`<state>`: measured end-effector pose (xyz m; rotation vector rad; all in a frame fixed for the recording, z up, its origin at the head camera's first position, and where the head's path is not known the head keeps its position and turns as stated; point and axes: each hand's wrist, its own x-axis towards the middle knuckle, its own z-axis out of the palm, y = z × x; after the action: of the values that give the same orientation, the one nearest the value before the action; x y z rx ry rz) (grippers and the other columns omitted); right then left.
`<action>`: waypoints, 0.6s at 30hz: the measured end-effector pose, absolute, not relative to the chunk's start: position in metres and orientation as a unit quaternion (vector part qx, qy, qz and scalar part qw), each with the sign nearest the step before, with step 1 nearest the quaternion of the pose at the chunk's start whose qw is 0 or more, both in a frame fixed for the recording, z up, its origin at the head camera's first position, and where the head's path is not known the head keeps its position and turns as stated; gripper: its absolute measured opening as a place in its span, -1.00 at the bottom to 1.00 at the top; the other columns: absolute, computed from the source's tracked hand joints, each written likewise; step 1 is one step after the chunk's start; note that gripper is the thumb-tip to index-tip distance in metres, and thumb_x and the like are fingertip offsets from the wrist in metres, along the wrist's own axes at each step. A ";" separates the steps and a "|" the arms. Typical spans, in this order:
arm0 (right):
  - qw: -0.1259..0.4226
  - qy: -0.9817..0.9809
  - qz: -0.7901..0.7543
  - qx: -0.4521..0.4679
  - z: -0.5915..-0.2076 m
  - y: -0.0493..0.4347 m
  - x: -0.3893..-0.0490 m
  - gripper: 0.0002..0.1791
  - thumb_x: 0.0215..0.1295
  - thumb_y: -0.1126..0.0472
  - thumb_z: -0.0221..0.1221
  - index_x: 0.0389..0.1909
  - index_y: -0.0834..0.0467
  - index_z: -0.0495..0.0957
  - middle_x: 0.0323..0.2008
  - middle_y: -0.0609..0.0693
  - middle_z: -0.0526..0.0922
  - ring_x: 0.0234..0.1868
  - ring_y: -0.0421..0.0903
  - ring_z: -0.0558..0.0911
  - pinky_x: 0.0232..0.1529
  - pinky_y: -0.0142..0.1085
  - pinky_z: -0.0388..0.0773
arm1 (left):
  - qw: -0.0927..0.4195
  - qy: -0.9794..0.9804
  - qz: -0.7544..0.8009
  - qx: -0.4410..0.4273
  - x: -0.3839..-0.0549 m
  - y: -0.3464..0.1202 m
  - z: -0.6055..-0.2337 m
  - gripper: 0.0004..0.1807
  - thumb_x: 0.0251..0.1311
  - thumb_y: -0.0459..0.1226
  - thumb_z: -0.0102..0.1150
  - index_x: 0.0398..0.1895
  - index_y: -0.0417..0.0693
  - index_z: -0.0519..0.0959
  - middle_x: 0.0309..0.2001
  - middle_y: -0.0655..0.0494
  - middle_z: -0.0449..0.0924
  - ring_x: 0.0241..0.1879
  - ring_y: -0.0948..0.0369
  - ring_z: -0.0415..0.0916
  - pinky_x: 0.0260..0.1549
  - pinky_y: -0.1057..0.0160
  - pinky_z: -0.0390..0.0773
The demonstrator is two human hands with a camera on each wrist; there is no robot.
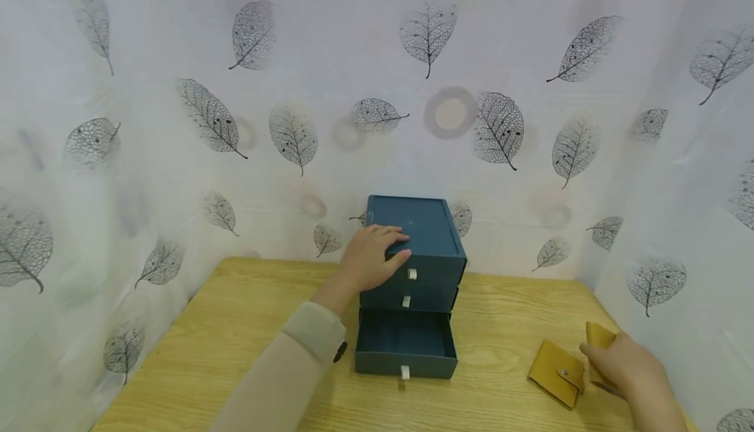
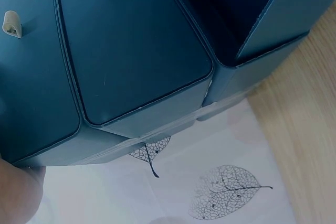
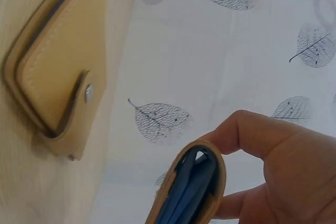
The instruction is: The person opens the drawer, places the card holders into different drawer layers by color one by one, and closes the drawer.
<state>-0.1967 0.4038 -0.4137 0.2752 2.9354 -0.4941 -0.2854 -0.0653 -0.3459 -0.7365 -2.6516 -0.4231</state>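
Note:
A dark blue drawer cabinet (image 1: 415,226) stands on the table, its bottom drawer (image 1: 406,363) pulled out with a bare interior. My left hand (image 1: 374,255) rests on the cabinet's top left edge, fingers extended over the top and thumb near the front. In the left wrist view, only part of that hand shows beside the drawer fronts (image 2: 131,51). At the right, my right hand (image 1: 630,363) grips a yellow wallet (image 3: 189,182) folded over, with bluish inner layers showing. Beside it on the table lies another yellow wallet (image 1: 556,373), closed by a snap strap (image 3: 84,108).
The light wood table (image 1: 253,327) reaches back to a white curtain (image 1: 353,39) printed with dark leaves, which also hangs along both sides. Small pale pull tabs (image 1: 412,274) stick out from the drawer fronts.

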 end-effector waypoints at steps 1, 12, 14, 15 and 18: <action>0.070 0.978 -0.170 0.095 -0.412 0.402 -0.197 0.03 0.35 -0.26 0.07 0.07 0.79 0.15 -0.12 0.67 0.44 -0.17 0.45 0.56 -0.09 0.25 0.51 | 0.179 -0.937 -0.150 -0.261 -0.286 -0.065 -0.346 -0.51 0.47 0.13 -0.05 0.32 0.20 0.53 0.39 0.16 0.41 0.40 0.07 0.28 0.41 -0.03 0.22; 0.006 0.978 -0.185 0.092 -0.394 0.382 -0.197 0.05 0.33 -0.28 0.11 0.23 0.69 0.11 -0.15 0.58 0.50 -0.20 0.36 0.58 -0.19 0.19 0.52 | 0.179 -0.938 -0.148 -0.259 -0.286 -0.065 -0.347 -0.51 0.47 0.13 -0.06 0.32 0.20 0.53 0.39 0.17 0.41 0.40 0.08 0.28 0.42 -0.03 0.21; -0.005 0.978 -0.187 0.092 -0.389 0.376 -0.196 0.07 0.32 -0.28 0.11 0.27 0.67 0.09 -0.16 0.57 0.51 -0.21 0.35 0.58 -0.21 0.17 0.52 | 0.178 -0.938 -0.147 -0.257 -0.286 -0.065 -0.347 -0.51 0.47 0.13 -0.06 0.32 0.21 0.53 0.39 0.17 0.41 0.40 0.08 0.28 0.42 -0.02 0.21; -0.010 0.978 -0.187 0.092 -0.387 0.373 -0.196 0.07 0.31 -0.28 0.12 0.29 0.66 0.09 -0.16 0.56 0.51 -0.22 0.34 0.58 -0.23 0.16 0.52 | 0.178 -0.938 -0.148 -0.257 -0.286 -0.065 -0.346 -0.51 0.47 0.13 -0.05 0.32 0.20 0.53 0.39 0.16 0.41 0.40 0.08 0.28 0.42 -0.02 0.21; -0.028 0.978 -0.188 0.090 -0.381 0.364 -0.194 0.10 0.31 -0.27 0.12 0.33 0.66 0.04 -0.10 0.61 0.48 -0.18 0.40 0.56 -0.21 0.18 0.51 | 0.174 -0.939 -0.148 -0.256 -0.285 -0.065 -0.345 -0.51 0.47 0.13 -0.05 0.32 0.19 0.52 0.39 0.16 0.40 0.40 0.07 0.28 0.42 -0.03 0.20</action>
<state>-0.1939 0.3644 -0.3815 0.2885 3.1265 -0.6027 -0.2850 -0.0652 -0.3451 -0.7249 -2.6624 -0.4202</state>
